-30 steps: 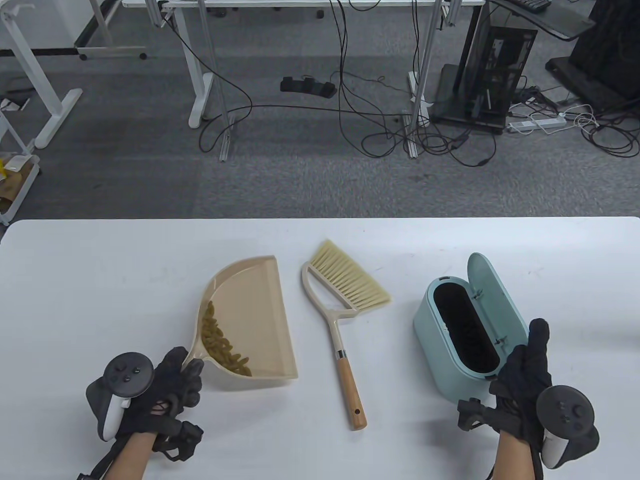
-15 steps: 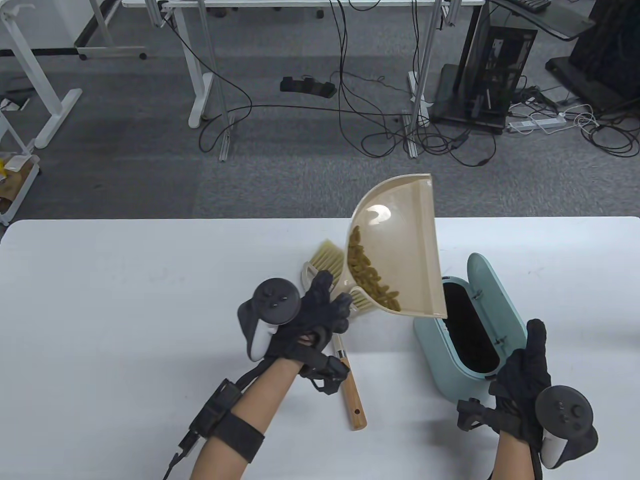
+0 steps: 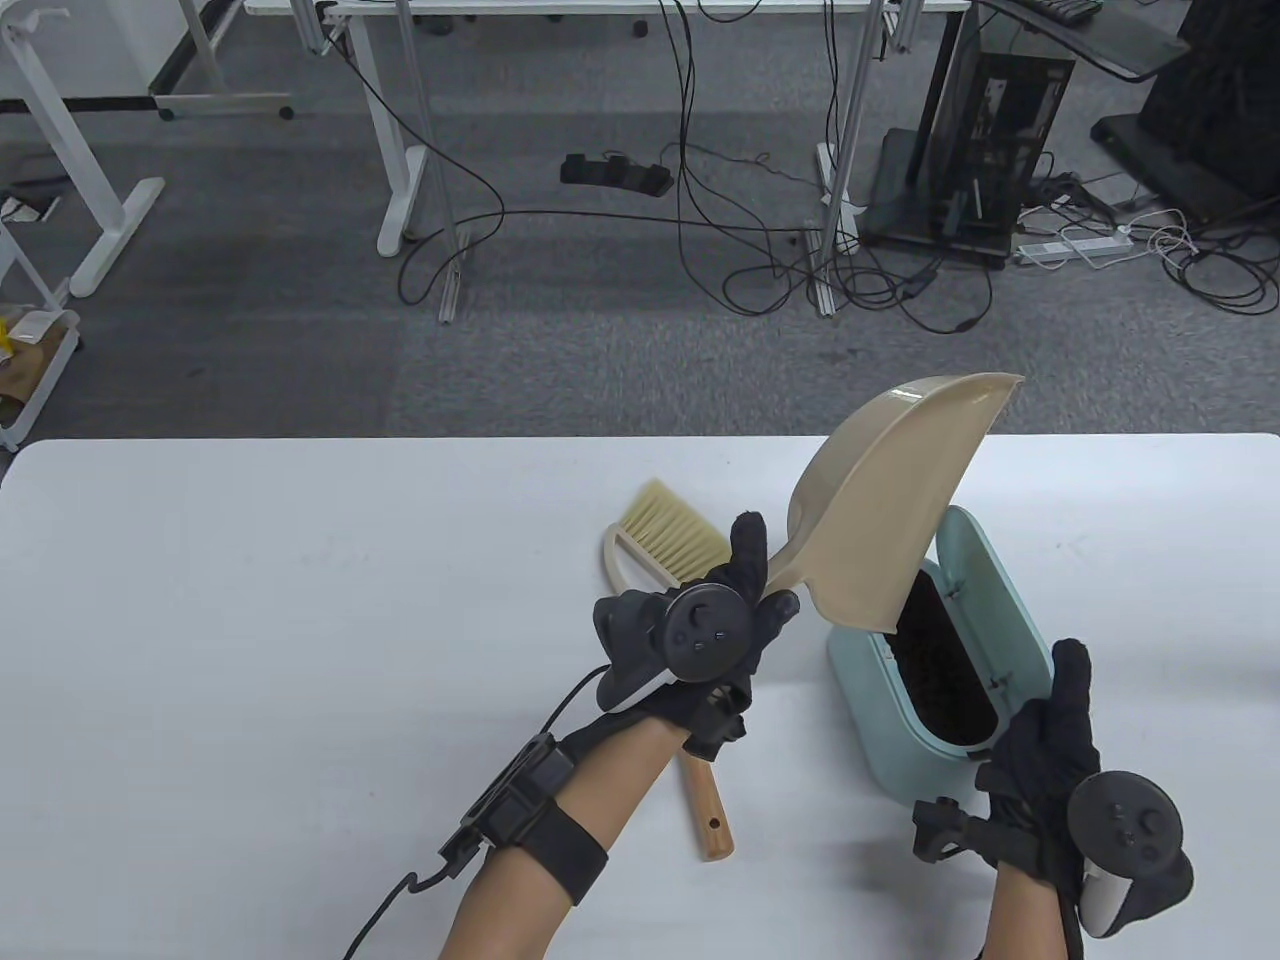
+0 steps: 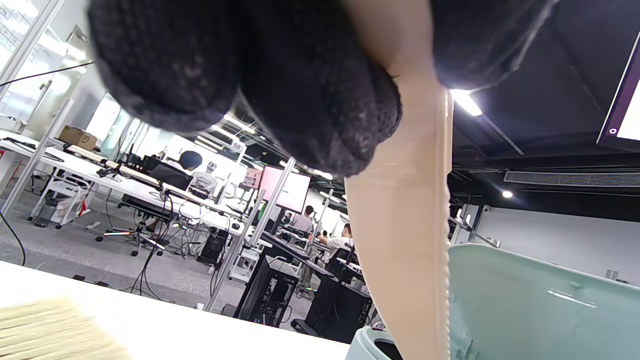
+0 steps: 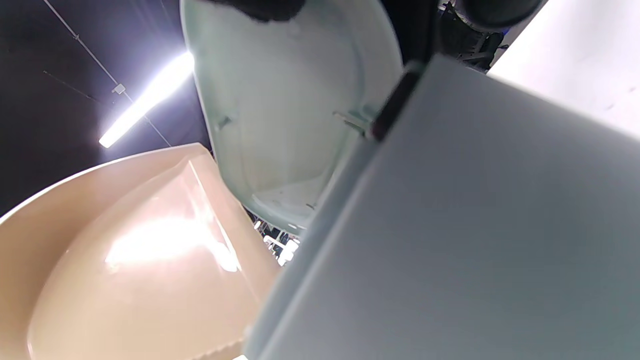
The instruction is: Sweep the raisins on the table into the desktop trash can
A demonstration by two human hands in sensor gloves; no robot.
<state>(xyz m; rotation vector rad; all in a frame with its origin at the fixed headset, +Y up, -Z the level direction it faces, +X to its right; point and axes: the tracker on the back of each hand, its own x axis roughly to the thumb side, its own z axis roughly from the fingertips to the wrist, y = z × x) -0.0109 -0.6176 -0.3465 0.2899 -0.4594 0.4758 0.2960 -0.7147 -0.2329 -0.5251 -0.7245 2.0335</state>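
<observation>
My left hand (image 3: 745,600) grips the handle of the beige dustpan (image 3: 890,500) and holds it tipped on edge over the open mouth of the mint-green desktop trash can (image 3: 870,700). The pan's lower lip sits at the can's opening; its underside faces the camera, so the raisins are hidden. The right wrist view shows the pan's inside (image 5: 125,260) bare. My right hand (image 3: 1050,750) holds the can's near right side. The can's lid (image 3: 985,570) stands open. The left wrist view shows my fingers (image 4: 320,90) around the pan (image 4: 405,240).
A small brush (image 3: 665,535) with a wooden handle (image 3: 708,810) lies on the white table (image 3: 250,650) left of the can, partly under my left hand and forearm. Desks, cables and computer gear stand on the floor beyond the far edge.
My left hand lifted the dustpan from the table's left, carried it right over the brush, and tipped it over the can. The raisins are no longer visible. The right hand stayed on the can.
</observation>
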